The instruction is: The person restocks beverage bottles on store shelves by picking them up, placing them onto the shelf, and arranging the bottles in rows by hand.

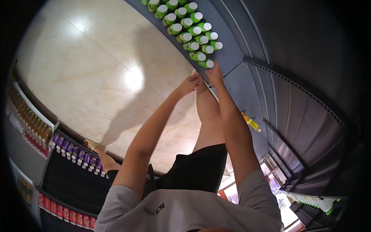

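The end bottle (205, 63) is green with a white cap, standing tall, cap up, on a grey shelf (230, 52) full of rows of matching bottles (187, 36). The right hand (215, 72) is half open right by it, but I can't tell if it grips; the left hand (190, 83) is loosely bent and empty.

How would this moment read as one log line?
Right hand: at end green bottle, contact unclear | Left hand: by shelf's front edge, nothing visibly held | Other green bottles: standing in rows, white caps up
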`<state>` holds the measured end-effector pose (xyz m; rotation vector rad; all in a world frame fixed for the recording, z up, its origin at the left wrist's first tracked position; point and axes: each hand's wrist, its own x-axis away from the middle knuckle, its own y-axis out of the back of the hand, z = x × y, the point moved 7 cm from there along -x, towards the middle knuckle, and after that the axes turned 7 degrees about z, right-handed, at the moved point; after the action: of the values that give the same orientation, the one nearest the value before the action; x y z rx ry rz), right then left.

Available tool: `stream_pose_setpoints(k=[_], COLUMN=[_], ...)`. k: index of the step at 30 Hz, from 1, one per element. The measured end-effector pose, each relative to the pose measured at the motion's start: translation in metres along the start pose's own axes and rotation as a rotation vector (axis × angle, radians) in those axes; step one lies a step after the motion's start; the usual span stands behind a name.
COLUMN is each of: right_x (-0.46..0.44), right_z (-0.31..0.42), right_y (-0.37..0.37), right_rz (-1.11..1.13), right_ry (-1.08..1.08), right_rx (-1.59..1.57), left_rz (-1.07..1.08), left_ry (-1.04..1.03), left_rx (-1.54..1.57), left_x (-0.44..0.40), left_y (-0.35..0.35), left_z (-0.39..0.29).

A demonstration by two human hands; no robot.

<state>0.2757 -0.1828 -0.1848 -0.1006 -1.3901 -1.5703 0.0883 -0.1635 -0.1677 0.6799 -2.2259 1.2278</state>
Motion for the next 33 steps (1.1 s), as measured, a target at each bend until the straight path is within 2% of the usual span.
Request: stream_pose_setpoints(k=[2, 3, 4, 6, 8, 9, 10, 11, 12, 13, 14, 15, 16, 17, 18, 19, 20, 21, 22, 23, 24, 25, 26, 27, 28, 29, 30, 31, 32, 33], right_x=[0.006, 0.008, 0.01, 0.019, 0.043, 0.048, 0.061, 0.077, 0.102, 0.141, 0.185, 0.214, 0.296, 0.376, 0.462, 0.551, 0.615, 0.68, 0.728, 0.754, 0.783, 0.786, 0.778, 0.762, 0.751, 0.727, 0.695, 0.668, 0.642, 0.622], right_z=[-0.024, -0.044, -0.061, -0.098, -0.11, -0.126, -0.135, -0.142, -0.145, -0.154, -0.185, -0.26, -0.277, -0.292, -0.308, -0.285, -0.287, -0.291, -0.247, -0.222, -0.194, -0.169, -0.149, -0.132, -0.123, -0.11, -0.103, -0.095, -0.091, -0.085], right_y=[0.008, 0.01, 0.015, 0.025, 0.053, 0.063, 0.074, 0.083, 0.092, 0.1, 0.086, 0.05, 0.035, -0.002, -0.042, -0.067, -0.114, -0.161, -0.179, -0.212, -0.25, -0.275, -0.285, -0.291, -0.291, -0.289, -0.28, -0.252, -0.215, -0.178], right_rz=[0.07, 0.102, 0.185, 0.335, 0.374, 0.365, 0.349, 0.327, 0.278, 0.226, 0.134, 0.208, 0.166, 0.397, 0.425, 0.5, 0.591, 0.684, 0.813, 1.068, 1.322, 1.241, 1.143, 1.036, 0.916, 0.79, 0.658, 0.511, 0.335, 0.154], right_ry=[0.026, 0.035, -0.036, -0.196, -0.281, -0.304, -0.301, -0.295, -0.277, -0.266, -0.142, 0.057, -0.213, -0.371, -0.469, -0.591, -0.631, -0.69, -1.046, -1.017, -0.958, -0.837, -0.719, -0.61, -0.496, -0.404, -0.318, -0.312, -0.358, -0.4], right_rx=[0.045, 0.061, -0.017, -0.157, -0.259, -0.254, -0.339, -0.433, -0.355, -0.274, -0.551, -0.363, -0.194, -0.564, -0.672, -0.773, -0.97, -1.153, -0.863, -0.776, -0.676, -0.728, -0.767, -0.793, -0.815, -0.832, -0.845, -0.841, -0.847, -0.854], left_rz=[0.052, 0.028, -0.047, -0.244, -0.514, -0.606, -0.567, -0.663, -0.76, -0.706, -0.671, -0.629, -0.585, -0.583, -0.575, -0.556, -0.532, -0.479, -0.373, -0.401, -0.411, -0.336, -0.37, -0.24, -0.157, 0.065, 0.075, -0.003, -0.007, 0.013], left_ry=[-0.02, 0.053, 0.127, 0.132, 0.064, 0.17, 0.17, 0.224, 0.276, 0.099, 0.113, 0.122, 0.118, 0.062, 0.027, 0.239, 0.131, 0.135, 0.022, 0.166, 0.176, 0.189, 0.229, 0.31, 0.487, 0.657, 0.65, 0.528, 0.502, 0.503], left_rx=[0.006, -0.141, -0.271, -0.146, -0.201, -0.192, -0.424, -0.399, -0.366, -0.493, -0.51, -0.54, -0.578, -0.637, -0.841, -1.048, -1.283, -1.299, -1.249, -0.807, -0.675, -0.616, -0.618, -0.468, -0.013, 0.163, -0.059, -0.585, -0.868, -1.025], left_x=[0.037, 0.07, 0.109, 0.199, 0.341, 0.41, 0.47, 0.517, 0.564, 0.589, 0.598, 0.605, 0.61, 0.605, 0.608, 0.609, 0.599, 0.6, 0.587, 0.59, 0.597, 0.601, 0.608, 0.607, 0.615, 0.614, 0.609, 0.591, 0.58, 0.567], left_y=[0.045, 0.076, 0.111, 0.197, 0.221, 0.22, 0.218, 0.22, 0.224, 0.249, 0.256, 0.263, 0.277, 0.3, 0.301, 0.29, 0.308, 0.299, 0.293, 0.283, 0.26, 0.239, 0.212, 0.193, 0.169, 0.133, 0.121, 0.119, 0.108, 0.101], left_z=[0.023, 0.026, 0.027, 0.058, 0.066, 0.078, 0.08, 0.093, 0.108, 0.135, 0.13, 0.114, 0.098, 0.098, 0.081, 0.064, 0.072, 0.065, 0.059, 0.056, 0.043, 0.034, 0.025, 0.022, 0.033, 0.025, 0.013, -0.01, -0.032, -0.053])
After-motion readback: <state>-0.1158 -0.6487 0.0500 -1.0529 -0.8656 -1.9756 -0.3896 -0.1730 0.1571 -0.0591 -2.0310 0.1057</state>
